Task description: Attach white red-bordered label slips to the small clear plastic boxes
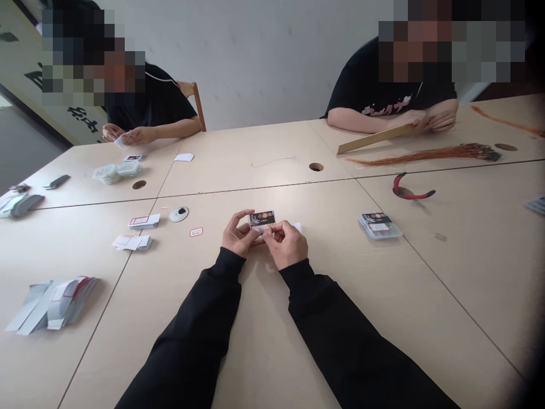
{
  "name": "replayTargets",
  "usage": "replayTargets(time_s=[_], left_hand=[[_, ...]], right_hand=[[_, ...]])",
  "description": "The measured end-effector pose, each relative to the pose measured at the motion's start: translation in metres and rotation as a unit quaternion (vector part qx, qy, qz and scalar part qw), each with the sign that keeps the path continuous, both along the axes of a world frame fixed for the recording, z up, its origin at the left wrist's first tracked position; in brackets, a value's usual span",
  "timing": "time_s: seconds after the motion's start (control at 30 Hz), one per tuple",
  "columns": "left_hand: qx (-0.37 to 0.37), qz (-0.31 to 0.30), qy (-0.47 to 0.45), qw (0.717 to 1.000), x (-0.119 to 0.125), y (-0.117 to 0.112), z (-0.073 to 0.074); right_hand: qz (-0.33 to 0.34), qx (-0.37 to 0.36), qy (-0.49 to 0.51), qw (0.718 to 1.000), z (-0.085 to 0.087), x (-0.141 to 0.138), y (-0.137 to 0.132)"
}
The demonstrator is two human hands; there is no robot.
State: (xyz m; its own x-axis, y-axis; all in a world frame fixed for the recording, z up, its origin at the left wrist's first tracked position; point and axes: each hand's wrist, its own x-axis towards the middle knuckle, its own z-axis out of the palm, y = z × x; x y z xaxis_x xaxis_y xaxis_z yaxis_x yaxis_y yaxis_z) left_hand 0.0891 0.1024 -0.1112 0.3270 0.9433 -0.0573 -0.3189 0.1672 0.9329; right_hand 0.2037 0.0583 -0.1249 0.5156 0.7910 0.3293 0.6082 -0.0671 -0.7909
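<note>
My left hand [238, 236] grips a small flat clear box with a black printed label [263, 218] by its left side, holding it tilted up above the table. The fingers of my right hand [288, 244] are pinched together against the box's lower right front, over a pale, reddish patch that they partly cover. Behind my right hand a white piece [297, 228] shows, mostly hidden. To the right lies a stack of similar clear boxes [380, 225], the top one with a black label and a red-framed white sticker.
Left of my hands are a red-framed sticker [196, 232], a round white disc [178, 213], card stacks [143, 221] and grey-white strips [55, 304]. Red-handled pliers [413, 190] stand right. Two people sit opposite, one handling a gold strip [374, 139] near a brown strand bundle [426, 156].
</note>
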Motion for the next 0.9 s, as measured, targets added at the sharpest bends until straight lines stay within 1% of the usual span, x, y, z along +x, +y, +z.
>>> replayTargets(time_s=[0.37,0.9], left_hand=[[0.004,0.000,0.002,1.000,0.0004,0.0000,-0.0006],[0.007,-0.003,0.011,1.000,0.0004,-0.0011,0.0012]], right_hand=[[-0.016,0.006,-0.007,1.000,-0.0003,-0.0031,-0.0001],[-0.014,-0.011,0.003,1.000,0.0033,-0.0027,-0.0015]])
